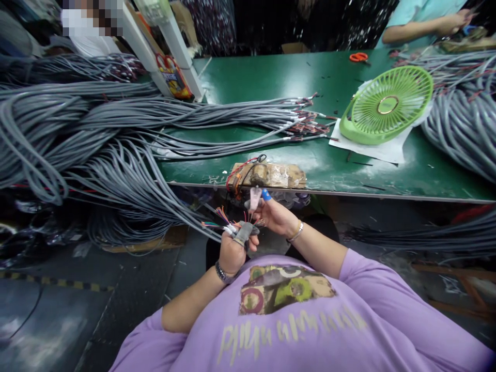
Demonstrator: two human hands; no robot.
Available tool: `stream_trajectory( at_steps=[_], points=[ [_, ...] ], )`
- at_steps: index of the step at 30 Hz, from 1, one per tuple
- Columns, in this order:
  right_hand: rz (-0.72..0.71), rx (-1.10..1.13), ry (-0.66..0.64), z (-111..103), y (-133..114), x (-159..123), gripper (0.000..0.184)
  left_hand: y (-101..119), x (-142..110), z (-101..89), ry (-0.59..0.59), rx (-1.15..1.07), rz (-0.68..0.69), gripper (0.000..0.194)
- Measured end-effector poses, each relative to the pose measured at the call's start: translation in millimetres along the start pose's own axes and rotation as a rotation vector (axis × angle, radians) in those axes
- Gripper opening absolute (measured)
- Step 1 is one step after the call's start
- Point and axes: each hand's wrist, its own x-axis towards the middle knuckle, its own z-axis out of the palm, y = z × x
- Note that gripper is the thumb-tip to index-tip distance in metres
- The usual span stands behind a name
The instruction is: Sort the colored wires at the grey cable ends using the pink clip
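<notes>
My left hand (pixel 233 253) is closed around the end of a grey cable (pixel 211 233), with a grey covering on the thumb. Thin coloured wires (pixel 220 213) fan out beyond its fingers. My right hand (pixel 279 217) is close beside it, fingers pinched on thin wires (pixel 251 216) between the hands. One right finger wears a pale cover and another has blue tape. Just past the fingers, a wooden block (pixel 287 176) with a worn metal piece and a red and a black lead sits at the bench edge. The exact wire grip is partly hidden.
Grey cable bundles (pixel 127 116) cover the green bench's (pixel 248 77) left side, stripped ends pointing right. A green fan (pixel 387 106) stands on white paper at right, near orange-handled scissors (pixel 358 57). More cable coils (pixel 465 124) lie far right. Co-workers are across the bench.
</notes>
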Motion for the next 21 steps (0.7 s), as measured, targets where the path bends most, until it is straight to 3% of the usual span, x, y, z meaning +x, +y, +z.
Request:
stream_trajectory(
  at_steps=[3,6,13,17,21],
  points=[
    [0.057,-0.21,-0.085,-8,-4,-8,0.05,-4,-4,-5.3,-0.019,0.068,0.018,0.036],
    [0.004,-0.424,-0.128,-9,-8,-14,0.043,-3,-7,-6.3,-0.08,0.183,0.029,0.039],
    [-0.176,-0.772,-0.242,3,-12,-25,0.032,3,-2,-5.4,-0.391,0.328,-0.165,0.039],
    [-0.246,-0.796,-0.112,-1,-10,-30,0.037,-1,0,-7.9,-0.305,0.277,-0.155,0.041],
    [-0.171,-0.705,-0.027,-12,-3,-33,0.043,-7,1,-7.2,-0.165,0.164,-0.1,0.039]
  ],
)
